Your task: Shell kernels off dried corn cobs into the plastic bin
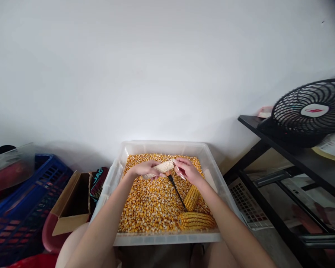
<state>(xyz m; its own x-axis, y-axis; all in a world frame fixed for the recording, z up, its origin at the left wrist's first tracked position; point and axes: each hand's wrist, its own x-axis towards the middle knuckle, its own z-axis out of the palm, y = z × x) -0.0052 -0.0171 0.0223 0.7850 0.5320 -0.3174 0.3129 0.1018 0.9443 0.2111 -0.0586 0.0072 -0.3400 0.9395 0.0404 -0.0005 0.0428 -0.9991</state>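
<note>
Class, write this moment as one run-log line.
left hand: holds bare cob | right hand: at cob's end | tub: loose kernels, two kernel-covered cobs

Two hands, one bare cob, one slim black item, one bin are showing at six o'clock. Two full ears are lying at five. One fan is standing at three; one crate, one box at eight.

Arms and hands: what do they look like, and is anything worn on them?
The left hand and right hand are gloveless, with slender fingers. Both forearms are bare, with no sleeve, watch or bracelet in view; rings are too small to tell.
</note>
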